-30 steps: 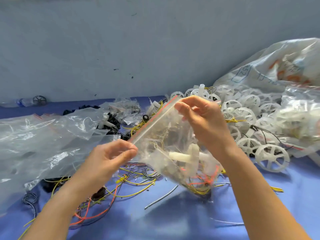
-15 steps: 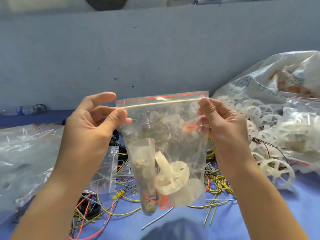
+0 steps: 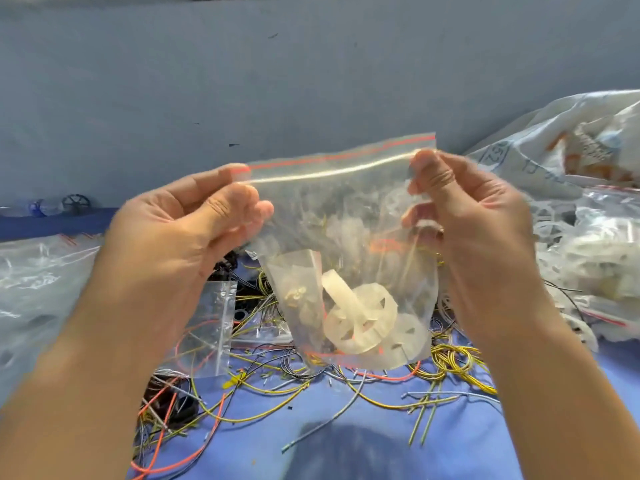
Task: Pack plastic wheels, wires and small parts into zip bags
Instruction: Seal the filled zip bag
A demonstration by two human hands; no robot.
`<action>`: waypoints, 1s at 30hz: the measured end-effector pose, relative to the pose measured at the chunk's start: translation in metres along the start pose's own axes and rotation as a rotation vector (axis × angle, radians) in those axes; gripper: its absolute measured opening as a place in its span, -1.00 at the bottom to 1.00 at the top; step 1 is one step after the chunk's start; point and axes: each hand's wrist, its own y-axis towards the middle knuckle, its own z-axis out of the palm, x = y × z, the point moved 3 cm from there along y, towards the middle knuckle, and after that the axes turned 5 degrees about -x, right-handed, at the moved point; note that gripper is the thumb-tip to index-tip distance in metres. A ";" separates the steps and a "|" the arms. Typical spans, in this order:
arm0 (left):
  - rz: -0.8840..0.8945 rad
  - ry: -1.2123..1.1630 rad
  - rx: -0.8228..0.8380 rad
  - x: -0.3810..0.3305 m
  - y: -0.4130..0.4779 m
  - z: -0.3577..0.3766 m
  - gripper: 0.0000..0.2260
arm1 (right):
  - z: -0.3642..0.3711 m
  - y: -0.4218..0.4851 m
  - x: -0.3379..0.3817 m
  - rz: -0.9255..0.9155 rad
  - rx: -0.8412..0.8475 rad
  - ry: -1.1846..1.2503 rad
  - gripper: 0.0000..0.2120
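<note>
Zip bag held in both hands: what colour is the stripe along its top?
Red; the thin stripe tops the clear zip bag, shown in the head view.

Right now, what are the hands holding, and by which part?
Both hold one filled zip bag by its top corners at the seal: left hand pinches the left corner, right hand the right.
</note>
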 end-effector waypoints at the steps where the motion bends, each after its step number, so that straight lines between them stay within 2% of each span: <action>1: -0.011 -0.028 0.022 -0.003 0.001 -0.001 -0.88 | -0.002 0.001 0.004 -0.002 0.019 0.002 -0.87; 4: -0.085 -0.045 0.010 0.007 0.002 -0.008 -0.86 | -0.009 0.003 0.000 0.071 0.055 -0.010 -0.86; 8: -0.221 0.013 -0.059 0.044 0.001 -0.013 -0.75 | -0.012 0.002 -0.037 0.255 0.045 -0.074 -0.89; 10: -0.270 0.007 -0.093 0.058 0.001 -0.017 -0.78 | -0.010 -0.001 -0.055 0.323 0.036 -0.066 -0.89; 15: -0.247 0.033 -0.104 0.069 0.002 -0.018 -0.85 | -0.007 -0.002 -0.073 0.424 0.017 0.080 -0.88; 19: -0.188 0.061 -0.087 0.068 0.000 -0.015 -0.85 | -0.001 -0.003 -0.075 0.395 0.183 -0.007 -0.63; 21: -0.173 0.076 -0.088 0.068 -0.001 -0.014 -0.91 | 0.002 -0.008 -0.078 0.400 0.233 -0.048 -0.68; 24: -0.146 0.097 -0.100 0.069 -0.001 -0.017 -0.90 | 0.001 -0.009 -0.079 0.393 0.174 -0.014 -0.82; 28: -0.152 0.173 -0.035 0.070 -0.002 -0.020 -0.77 | 0.000 -0.006 -0.071 0.300 0.171 -0.008 -0.84; 30: -0.187 0.235 0.012 0.072 -0.003 -0.018 -0.79 | 0.002 -0.007 -0.069 0.265 0.193 -0.021 -0.85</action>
